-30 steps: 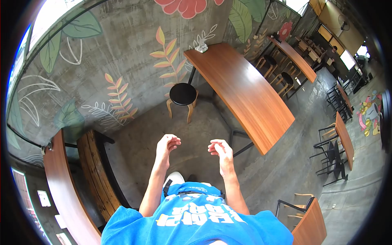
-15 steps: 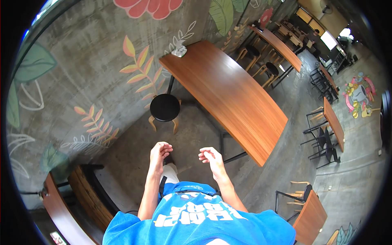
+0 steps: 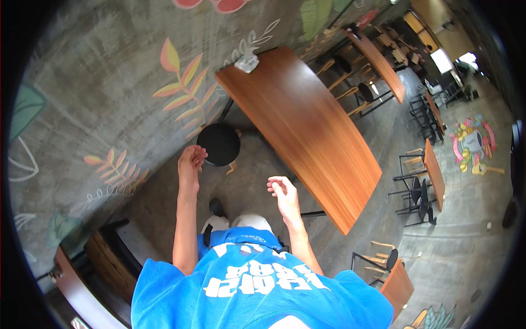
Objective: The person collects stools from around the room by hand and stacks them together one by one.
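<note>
My left hand [image 3: 192, 157] is held out in front of me, its fingers loosely curled and slightly apart, with nothing in it. From this view it overlaps the edge of a round stool [image 3: 220, 143] with a black seat and light wooden legs; I cannot tell whether they touch. My right hand [image 3: 284, 188] is raised near the long side of a brown wooden table [image 3: 318, 137], empty too, its fingers half bent. At the table's far corner by the wall lies a small white packet [image 3: 247, 63], perhaps tissues.
A painted concrete wall [image 3: 126, 71] runs along the left and far side. Behind me at lower left stands a wooden bench-like piece [image 3: 109, 266]. Farther right are another long table [image 3: 378, 60], small tables [image 3: 435, 175] and black chairs [image 3: 413, 200].
Both hands have moved up in view, the left reaching farther toward the stool. The stool and table sit closer as I step forward, and a dark shoe now shows.
</note>
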`<state>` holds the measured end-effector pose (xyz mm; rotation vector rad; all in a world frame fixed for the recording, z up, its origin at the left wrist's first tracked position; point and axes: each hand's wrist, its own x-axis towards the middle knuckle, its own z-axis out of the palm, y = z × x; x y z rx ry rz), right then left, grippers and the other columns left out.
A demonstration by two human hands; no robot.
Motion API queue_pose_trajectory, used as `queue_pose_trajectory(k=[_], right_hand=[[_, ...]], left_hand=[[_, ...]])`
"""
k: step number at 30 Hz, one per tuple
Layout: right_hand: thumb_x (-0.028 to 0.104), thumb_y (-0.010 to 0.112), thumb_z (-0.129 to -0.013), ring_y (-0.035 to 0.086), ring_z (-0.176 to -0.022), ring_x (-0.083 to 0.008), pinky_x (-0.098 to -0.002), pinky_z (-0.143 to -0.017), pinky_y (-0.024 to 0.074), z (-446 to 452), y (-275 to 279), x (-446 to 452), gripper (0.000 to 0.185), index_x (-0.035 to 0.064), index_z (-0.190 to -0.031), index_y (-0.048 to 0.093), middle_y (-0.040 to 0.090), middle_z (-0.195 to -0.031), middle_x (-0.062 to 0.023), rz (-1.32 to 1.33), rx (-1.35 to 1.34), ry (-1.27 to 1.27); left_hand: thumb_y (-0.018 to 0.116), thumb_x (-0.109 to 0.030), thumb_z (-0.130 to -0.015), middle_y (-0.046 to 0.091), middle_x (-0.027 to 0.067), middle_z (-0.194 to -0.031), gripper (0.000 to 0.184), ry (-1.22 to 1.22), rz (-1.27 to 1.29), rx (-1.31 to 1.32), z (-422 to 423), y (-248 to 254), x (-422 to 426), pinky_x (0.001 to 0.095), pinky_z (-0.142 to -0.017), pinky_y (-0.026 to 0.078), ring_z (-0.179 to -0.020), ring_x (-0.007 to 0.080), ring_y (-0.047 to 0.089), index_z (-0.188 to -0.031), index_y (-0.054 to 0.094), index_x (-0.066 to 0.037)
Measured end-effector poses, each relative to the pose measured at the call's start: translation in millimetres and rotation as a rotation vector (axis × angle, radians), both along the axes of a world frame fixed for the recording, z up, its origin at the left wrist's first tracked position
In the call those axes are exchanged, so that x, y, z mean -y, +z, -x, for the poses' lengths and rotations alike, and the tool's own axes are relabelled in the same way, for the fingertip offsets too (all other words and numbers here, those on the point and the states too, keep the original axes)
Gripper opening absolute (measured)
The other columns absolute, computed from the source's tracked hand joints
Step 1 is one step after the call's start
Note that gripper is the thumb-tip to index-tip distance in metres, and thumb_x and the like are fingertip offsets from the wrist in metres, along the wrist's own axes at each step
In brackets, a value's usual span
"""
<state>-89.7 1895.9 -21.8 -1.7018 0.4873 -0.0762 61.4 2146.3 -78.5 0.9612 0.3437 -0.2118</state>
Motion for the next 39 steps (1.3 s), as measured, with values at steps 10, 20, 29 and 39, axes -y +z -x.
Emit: queue_pose_trajectory(k=[10,20,29,39], right_hand=[[0.012,0.057,-0.094,0.067,-0.088,-0.0201,-0.0315,-0.081,0.0518,-49.6,-127.4,15.2,0.021,0.0006,-0.109,0.066,0.07,-0.098,-0.0124,0.364,-0.229,0.241],[0.013,0.057,-0.088,0.066,-0.08,-0.0181,-0.0326,-0.07,0.0505,-58.0,-386.2,71.6,0.019,0.008,-0.102,0.068,0.069,-0.085,-0.007,0.254,-0.61,0.41],[0.021,0.057,-0.094,0.062,-0.069,-0.011,-0.0283,-0.056,0.0472,-132.4,-502.5,108.6,0.017,0.0111,-0.104,0.066,0.063,-0.078,0.0011,0.382,-0.579,0.607],[0.037,0.058,-0.094,0.05,-0.124,-0.0255,-0.0432,-0.098,0.0457,-315.2,-530.6,69.9,0.052,0.0082,-0.135,0.045,0.049,-0.135,-0.0139,-0.084,-0.66,0.09]], left_hand=[[0.052,-0.027,-0.094,0.07,0.0044,-0.095,0.025,0.14,-0.182,-0.313,7.2,-105.5,-42.5,0.0275,-0.077,0.046,-0.089,0.0142,0.066,-0.103,0.066,-0.009],[0.052,-0.022,-0.091,0.071,0.0057,-0.086,0.022,0.28,-0.306,-0.736,65.4,-294.6,-50.9,0.0275,-0.062,0.047,-0.071,0.0154,0.067,-0.098,0.067,-0.008],[0.053,-0.024,-0.09,0.071,0.0073,-0.086,0.024,0.102,-0.289,-1.011,57.5,-404.2,0.6,0.0287,-0.055,0.049,-0.07,0.017,0.068,-0.101,0.066,-0.007],[0.07,-0.021,-0.08,0.042,0.0205,-0.136,0.063,-0.171,-1.362,-0.259,-114.2,-463.9,57.9,0.0459,-0.106,0.036,-0.131,0.039,0.039,-0.134,0.042,-0.008]])
